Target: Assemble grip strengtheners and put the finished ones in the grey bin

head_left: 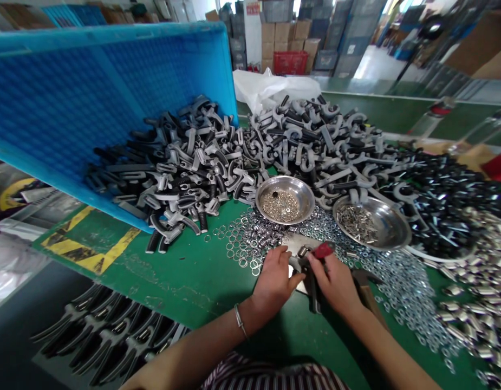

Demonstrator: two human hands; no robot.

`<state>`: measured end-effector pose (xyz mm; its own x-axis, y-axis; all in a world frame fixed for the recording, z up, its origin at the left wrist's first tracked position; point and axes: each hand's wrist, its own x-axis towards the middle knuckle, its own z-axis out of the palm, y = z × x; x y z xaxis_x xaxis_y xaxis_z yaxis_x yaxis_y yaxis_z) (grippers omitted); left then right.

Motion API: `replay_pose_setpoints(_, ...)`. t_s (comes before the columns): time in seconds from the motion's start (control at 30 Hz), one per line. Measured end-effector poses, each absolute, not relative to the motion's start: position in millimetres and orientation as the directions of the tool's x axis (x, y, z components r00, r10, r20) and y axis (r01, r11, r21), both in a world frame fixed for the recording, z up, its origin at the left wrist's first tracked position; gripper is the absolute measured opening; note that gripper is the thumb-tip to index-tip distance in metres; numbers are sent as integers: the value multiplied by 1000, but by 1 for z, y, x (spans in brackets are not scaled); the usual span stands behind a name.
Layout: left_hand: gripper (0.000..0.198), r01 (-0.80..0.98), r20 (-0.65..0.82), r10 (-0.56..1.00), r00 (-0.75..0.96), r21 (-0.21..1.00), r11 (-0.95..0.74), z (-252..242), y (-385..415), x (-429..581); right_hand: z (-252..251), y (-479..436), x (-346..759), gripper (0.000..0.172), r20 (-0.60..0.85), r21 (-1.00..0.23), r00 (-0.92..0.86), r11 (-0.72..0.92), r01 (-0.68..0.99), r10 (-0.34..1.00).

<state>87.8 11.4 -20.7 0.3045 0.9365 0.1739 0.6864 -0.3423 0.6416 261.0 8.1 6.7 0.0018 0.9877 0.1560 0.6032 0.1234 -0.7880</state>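
Observation:
My left hand (pixel 274 276) and my right hand (pixel 335 281) meet over the green table (pixel 185 276), both closed on a grey and black handle part (pixel 309 271) with a small red piece (pixel 323 249) at its top. The part rests on a small metal plate (pixel 297 244). Loose metal washers (pixel 242 241) lie scattered just beyond my fingers. A wooden-handled hammer (pixel 368 292) lies beside my right wrist.
A tipped blue crate (pixel 91 92) spills grey and black handles (pixel 185 162) across the table. Two steel bowls hold small parts: one bowl (pixel 299 189) with tiny bits, one bowl (pixel 396 227) with pins. Shiny metal pieces (pixel 477 303) pile at right. Finished handles (pixel 112 330) lie lower left.

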Motion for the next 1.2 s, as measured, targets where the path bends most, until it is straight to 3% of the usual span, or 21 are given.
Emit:
replay_pose_setpoints(0.17, 45, 720, 132, 943, 305, 617, -319, -16, 13, 91, 36, 23, 265, 31, 60, -995, 44, 56, 81, 997)
replay_pose_setpoints(0.27, 49, 716, 136, 945, 297, 623, -314, -20, 13, 91, 25, 38, 269, 26, 10, -999, 171, 16, -32, 985)
replay_pose_setpoints(0.37, 54, 716, 127, 949, 289, 629, -303, -26, 9, 91, 0, 50, 271, 28, 2, -987, 250, -39, 157, 968)
replay_pose_setpoints(0.5, 58, 697, 179, 922, 342, 610, -377, -16, 8, 86, -11, 56, 286, 33, 48, -923, 230, -45, 382, 972)
replay_pose_setpoints(0.57, 49, 685, 232, 885, 404, 565, -461, 1, 23, 78, -4, 56, 303, 34, 50, -794, 190, -77, 603, 980)
replay_pose_setpoints(0.67, 27, 737, 307, 853, 423, 430, -520, 32, 78, 63, 12, 44, 325, 43, 121, -460, 62, 1, 888, 991)
replay_pose_setpoints(0.73, 25, 784, 317, 835, 450, 308, -539, 45, 128, 57, 18, 26, 325, 47, 173, -303, -15, 67, 951, 985)
replay_pose_setpoints(0.8, 23, 781, 255, 813, 524, 236, -578, 48, 176, 57, 15, 3, 309, 44, 140, -277, -63, 100, 956, 988)
replay_pose_setpoints(0.87, 22, 774, 178, 810, 559, 239, -587, 43, 212, 60, 4, -18, 286, 41, 76, -329, -95, 115, 937, 993)
replay_pose_setpoints(0.97, 23, 778, 157, 825, 542, 278, -564, 33, 236, 64, -15, -32, 265, 41, 124, -439, -5, 59, 897, 992)
replay_pose_setpoints(1.03, 23, 772, 180, 833, 523, 314, -553, 33, 235, 63, -19, -32, 268, 41, 61, -604, 93, -37, 796, 994)
replay_pose_setpoints(1.1, 25, 756, 230, 834, 501, 352, -551, 37, 222, 58, -12, -30, 280, 43, -112, -783, 129, -167, 599, 985)
replay_pose_setpoints(1.13, 25, 726, 271, 837, 476, 417, -547, 40, 211, 56, -7, -30, 286, 43, -212, -842, 118, -243, 482, 970)
replay_pose_setpoints(1.2, 22, 560, 331, 862, 383, 660, -502, 42, 178, 50, 6, -33, 293, 45, -365, -893, 71, -370, 255, 928)
